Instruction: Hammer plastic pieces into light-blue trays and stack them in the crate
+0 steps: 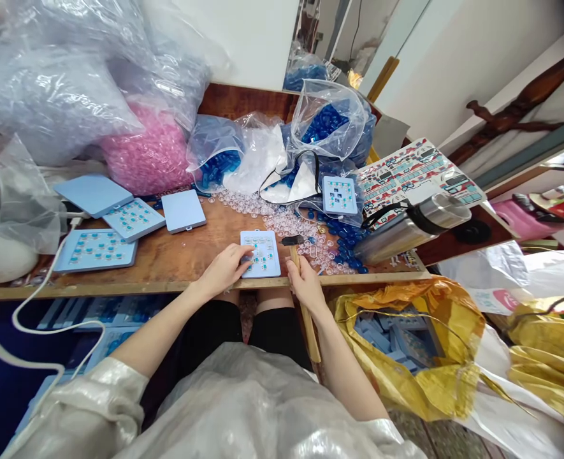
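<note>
A pale blue rectangular plate (265, 255) lies at the table's front edge, set with small clear and blue pieces in rows. My left hand (223, 271) rests over its left side, fingertips on its surface; whether they pinch a small piece is hidden. My right hand (306, 285) grips the wooden handle of a small hammer (299, 274) just right of the plate. The hammer's dark metal head (292, 240) sits above the table, close to the plate's right edge. Loose clear plastic rings (282, 220) and blue pieces (346, 252) lie scattered beyond it.
Several similar blue plates (95, 250) lie on the wooden table's left side. Plastic bags of pink (143, 153) and blue pieces (324, 124) crowd the back. A steel flask (410, 229) stands right, near printed sheets (415, 175). A yellow sack (406, 344) of plates sits below right.
</note>
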A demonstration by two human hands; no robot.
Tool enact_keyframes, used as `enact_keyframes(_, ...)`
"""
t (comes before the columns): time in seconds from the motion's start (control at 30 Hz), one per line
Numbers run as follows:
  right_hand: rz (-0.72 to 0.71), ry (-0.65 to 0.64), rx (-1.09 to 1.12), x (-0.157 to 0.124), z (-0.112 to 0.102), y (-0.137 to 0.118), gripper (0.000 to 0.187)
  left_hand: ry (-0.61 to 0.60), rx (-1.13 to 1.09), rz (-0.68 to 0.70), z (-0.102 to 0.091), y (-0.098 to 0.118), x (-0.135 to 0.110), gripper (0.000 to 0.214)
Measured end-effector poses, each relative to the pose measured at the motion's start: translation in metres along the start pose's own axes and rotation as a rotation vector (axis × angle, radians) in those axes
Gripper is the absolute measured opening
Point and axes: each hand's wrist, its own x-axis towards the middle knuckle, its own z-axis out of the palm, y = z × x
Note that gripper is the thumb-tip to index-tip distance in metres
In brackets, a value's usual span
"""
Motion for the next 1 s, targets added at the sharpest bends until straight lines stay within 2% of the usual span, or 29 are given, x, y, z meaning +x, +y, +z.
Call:
enact_keyframes(0.27,-0.217,-0.156,-0.195,-0.022,-0.006,-0.046,0.029,0.072,0.024,0.008,0.001,0.000,-0.003,0.021)
enact_keyframes(0.33,-0.215,-0.155,-0.247,-0.024,0.000,-0.054,0.029,0.074,0.007,-0.002,0.002,0.000,-0.003,0.025)
enact_keyframes(0.47,-0.100,-0.210,-0.455,-0.022,0.013,-0.058,0.026,0.070,-0.023,-0.054,0.005,-0.001,-0.002,0.038)
enact_keyframes(0.53,-0.093,-0.208,-0.439,-0.020,0.014,-0.056,0.025,0.072,-0.044,-0.073,0.005,0.001,-0.004,0.042)
enact_keyframes(0.67,-0.133,-0.087,-0.194,-0.014,0.006,-0.044,0.029,0.084,-0.087,-0.090,-0.003,-0.001,0.002,0.044)
enact_keyframes(0.77,-0.101,-0.016,-0.054,-0.008,0.002,-0.025,0.032,0.143,0.015,-0.064,-0.011,-0.020,0.025,0.029)
enact_keyframes(0.87,-0.020,0.010,0.058,-0.003,0.004,-0.006,0.036,0.172,0.163,-0.010,-0.013,-0.052,0.063,0.025)
enact_keyframes(1.0,-0.001,-0.020,0.145,-0.003,0.008,0.004,0.037,0.100,0.273,-0.010,-0.010,-0.085,0.104,0.022)
